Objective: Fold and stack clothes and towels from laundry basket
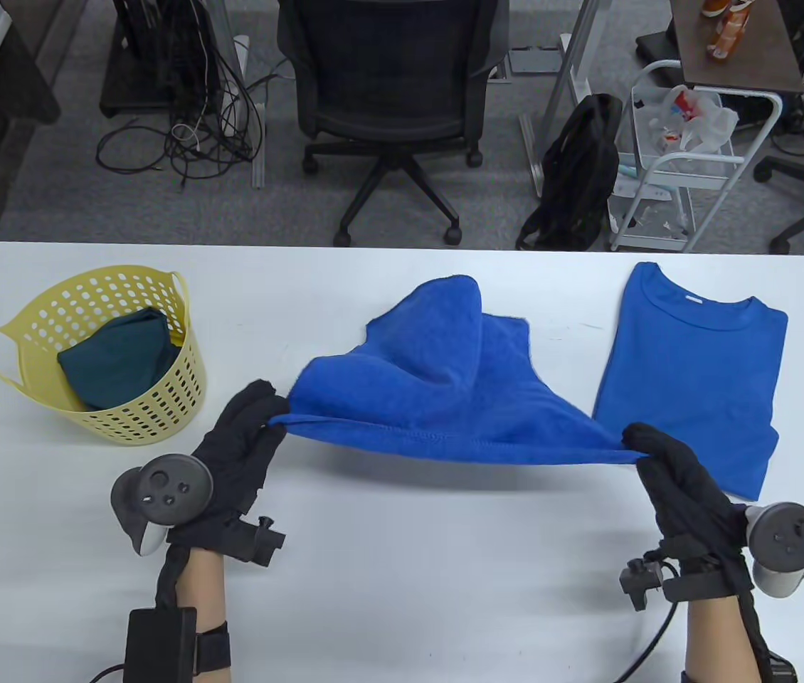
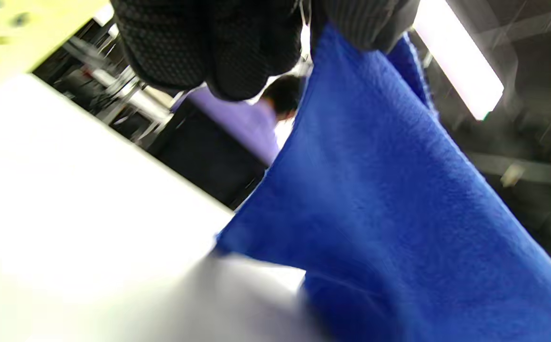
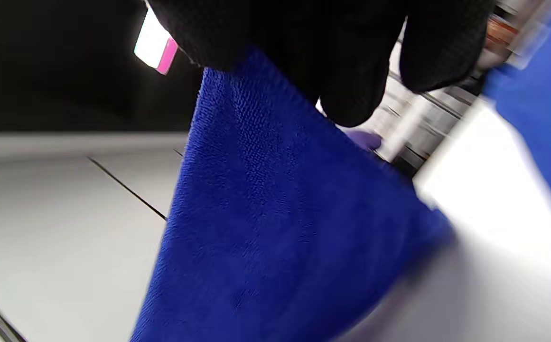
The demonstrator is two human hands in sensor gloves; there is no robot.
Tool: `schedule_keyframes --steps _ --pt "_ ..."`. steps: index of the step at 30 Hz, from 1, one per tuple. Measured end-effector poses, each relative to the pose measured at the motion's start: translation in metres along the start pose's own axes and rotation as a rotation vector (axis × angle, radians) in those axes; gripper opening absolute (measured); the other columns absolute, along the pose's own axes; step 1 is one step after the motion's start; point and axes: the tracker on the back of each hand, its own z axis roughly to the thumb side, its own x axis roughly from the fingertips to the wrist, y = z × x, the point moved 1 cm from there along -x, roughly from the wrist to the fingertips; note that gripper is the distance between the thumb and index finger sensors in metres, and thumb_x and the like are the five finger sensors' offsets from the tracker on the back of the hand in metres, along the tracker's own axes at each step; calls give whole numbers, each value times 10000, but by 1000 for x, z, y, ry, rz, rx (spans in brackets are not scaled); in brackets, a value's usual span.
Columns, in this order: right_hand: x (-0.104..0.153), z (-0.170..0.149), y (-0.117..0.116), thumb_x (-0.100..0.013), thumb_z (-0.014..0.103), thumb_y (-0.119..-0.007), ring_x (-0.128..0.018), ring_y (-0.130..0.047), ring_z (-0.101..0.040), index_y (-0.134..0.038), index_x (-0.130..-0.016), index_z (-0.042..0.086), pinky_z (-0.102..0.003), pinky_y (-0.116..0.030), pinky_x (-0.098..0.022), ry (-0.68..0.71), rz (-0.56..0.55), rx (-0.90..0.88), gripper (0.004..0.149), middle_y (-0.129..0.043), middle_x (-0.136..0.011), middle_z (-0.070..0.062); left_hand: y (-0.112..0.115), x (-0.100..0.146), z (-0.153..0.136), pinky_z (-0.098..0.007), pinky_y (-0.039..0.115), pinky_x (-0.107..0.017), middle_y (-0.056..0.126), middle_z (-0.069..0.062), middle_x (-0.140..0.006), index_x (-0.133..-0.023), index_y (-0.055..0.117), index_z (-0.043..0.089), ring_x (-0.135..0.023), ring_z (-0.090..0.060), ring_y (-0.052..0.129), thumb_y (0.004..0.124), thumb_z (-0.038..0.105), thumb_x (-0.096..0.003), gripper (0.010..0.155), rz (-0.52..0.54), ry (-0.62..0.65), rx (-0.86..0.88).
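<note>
A blue towel [image 1: 437,384] hangs stretched above the white table [image 1: 402,569], its far part bunched on the table. My left hand [image 1: 270,416] pinches its near left corner and my right hand [image 1: 640,448] pinches its near right corner, holding the near edge taut and raised. The towel fills the left wrist view [image 2: 398,213] and the right wrist view [image 3: 275,228], hanging from the gloved fingers [image 2: 218,47] [image 3: 351,71]. A folded blue T-shirt [image 1: 694,377] lies flat at the right. A yellow laundry basket [image 1: 153,413] at the left holds a dark teal cloth [image 1: 117,359].
The table's far edge runs behind the towel. Beyond it stand an office chair [image 1: 391,107], a black backpack [image 1: 576,178] and a white cart [image 1: 686,156]. The basket's yellow wall shows in the left wrist view [image 2: 14,33].
</note>
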Motion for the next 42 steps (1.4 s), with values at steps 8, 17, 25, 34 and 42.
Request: schedule_keyframes --steps 8,17,25,34,42 --pt "0 -25 -5 -644 236 -680 -629 -962 -310 -745 -974 23 -510 -819 -499 -191 128 -10 399 -775 -982 -301 33 9 -34 -331 909 -501 792 -116 -1107 -1049 709 280 -704 -157 1025 753 438 -595 483 -294 -108 167" --pt "0 -23 -7 -618 237 -713 -996 -576 -530 -744 -951 64 -685 -525 -683 -28 -26 -99 377 -546 -1145 -283 30 16 -48 -298 932 -521 884 -74 -992 -1040 707 275 -706 -140 1035 790 412 -581 486 -134 -113 482" --pt "0 -30 -8 -619 212 -691 -967 -635 -537 -726 -950 33 -682 -553 -675 -48 -40 -147 378 -582 -1124 -297 26 16 -43 -328 916 -550 894 6 -903 -1081 665 319 -689 -114 1009 761 362 -595 498 -121 -50 529" --pt "0 -27 -13 -625 217 -697 -954 -642 -554 -731 -951 22 -698 -564 -663 -61 -2 -117 381 -594 -1116 -305 46 10 -14 -494 812 -657 747 -88 -1114 -1058 685 338 -915 -290 888 794 361 -590 480 -244 -67 150" --pt "0 -27 -13 -628 223 -700 -948 -653 -555 -733 -954 25 -703 -571 -657 -73 11 -106 382 -604 -1111 -307 122 -8 25 -496 800 -674 768 -114 -1123 -1123 661 237 -933 -314 890 810 462 -537 645 -393 -183 -433"
